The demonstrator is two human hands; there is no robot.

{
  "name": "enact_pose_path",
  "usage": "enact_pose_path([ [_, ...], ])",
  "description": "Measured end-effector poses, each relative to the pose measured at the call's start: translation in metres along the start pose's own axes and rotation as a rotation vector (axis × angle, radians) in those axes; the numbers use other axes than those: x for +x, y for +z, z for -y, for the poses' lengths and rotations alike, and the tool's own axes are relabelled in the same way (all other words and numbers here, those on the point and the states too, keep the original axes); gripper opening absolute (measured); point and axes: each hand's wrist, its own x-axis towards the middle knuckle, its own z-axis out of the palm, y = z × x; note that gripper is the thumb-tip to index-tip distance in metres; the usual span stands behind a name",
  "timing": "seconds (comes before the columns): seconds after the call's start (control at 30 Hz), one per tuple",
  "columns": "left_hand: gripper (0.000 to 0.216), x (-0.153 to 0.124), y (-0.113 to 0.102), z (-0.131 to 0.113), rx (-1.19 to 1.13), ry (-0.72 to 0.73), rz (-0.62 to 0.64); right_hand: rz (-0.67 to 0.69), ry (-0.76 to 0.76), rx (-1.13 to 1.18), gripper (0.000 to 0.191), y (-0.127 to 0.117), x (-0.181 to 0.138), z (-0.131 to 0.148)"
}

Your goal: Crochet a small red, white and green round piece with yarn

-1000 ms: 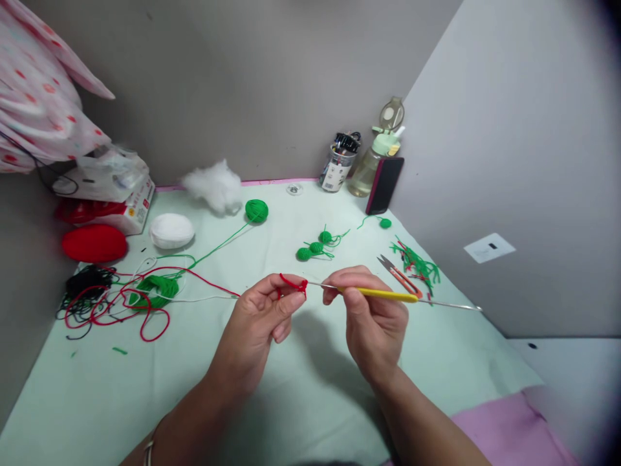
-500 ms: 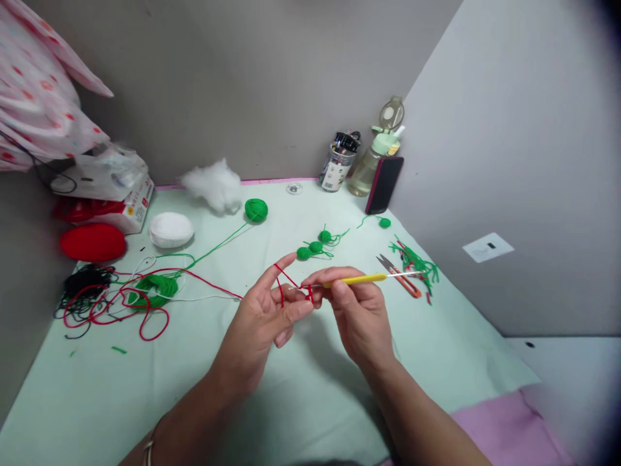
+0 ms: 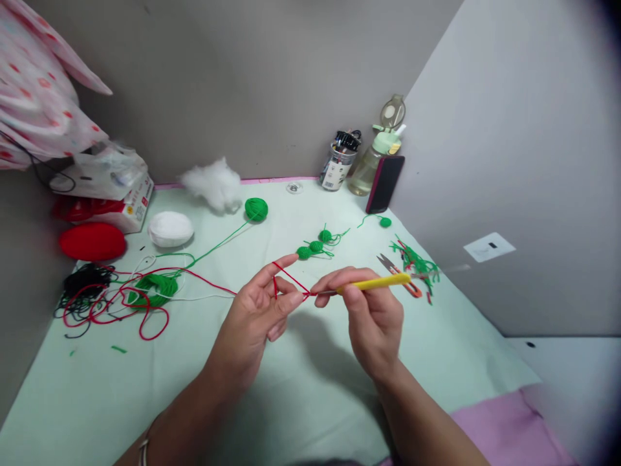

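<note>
Left hand (image 3: pixel 257 317): held above the near middle of the table (image 3: pixel 291 401). Its index finger is raised with the red yarn (image 3: pixel 290 277) looped over it. The thumb and the other fingers (image 3: pixel 291 301) pinch the strand where it meets the hook.

Right hand (image 3: pixel 371 320): just right of the left hand, fingers clenched round the yellow handle of the crochet hook (image 3: pixel 373 283). The hook's metal tip points left into the pinched yarn, and its far end reaches over the snips (image 3: pixel 400 275).

Red yarn, continued: it trails left from the left hand across the table to loose loops beside a green crocheted piece (image 3: pixel 155 288) and a black yarn tangle (image 3: pixel 85 281).

Far left: red yarn ball (image 3: pixel 92 241), white yarn ball (image 3: pixel 170 228), and a box (image 3: pixel 123 204) under a plastic bag.

Far middle: white stuffing (image 3: pixel 213 182) and a green yarn ball (image 3: pixel 255 209), whose strand runs toward the green piece.

Beyond the hands: three small green balls (image 3: pixel 315 246), touching in a row.

Right: green yarn scraps (image 3: pixel 417 262) beside the snips.

Far right corner: jar of pens (image 3: pixel 337 169), bottle (image 3: pixel 376 158), and a phone (image 3: pixel 384 184) leaning upright.
</note>
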Motion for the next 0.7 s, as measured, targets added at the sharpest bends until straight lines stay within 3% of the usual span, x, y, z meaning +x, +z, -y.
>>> enact_pose_path([
  [0.13, 0.070, -0.002, 0.003, 0.004, -0.046, -0.022, 0.013, 0.138, -0.352, -0.509, 0.031, 0.001, -0.006, 0.003],
  [0.23, 0.068, -0.002, 0.003, 0.003, -0.138, -0.115, 0.061, 0.129, -0.427, -0.630, 0.035, 0.003, -0.007, 0.004],
  [0.33, 0.056, -0.002, 0.002, -0.002, -0.189, -0.173, 0.100, -0.002, -0.269, -0.290, 0.024, 0.003, -0.002, 0.002],
  [0.47, 0.044, -0.001, 0.003, -0.002, -0.152, -0.106, 0.058, -0.077, 0.060, 0.202, 0.020, 0.002, 0.005, -0.003],
  [0.57, 0.040, -0.002, 0.006, 0.005, -0.050, -0.029, 0.022, 0.001, 0.097, 0.192, 0.016, 0.005, 0.007, -0.005],
  [0.7, 0.036, -0.003, 0.006, 0.011, 0.047, 0.031, 0.023, -0.031, 0.020, 0.016, 0.016, 0.010, 0.005, -0.001],
])
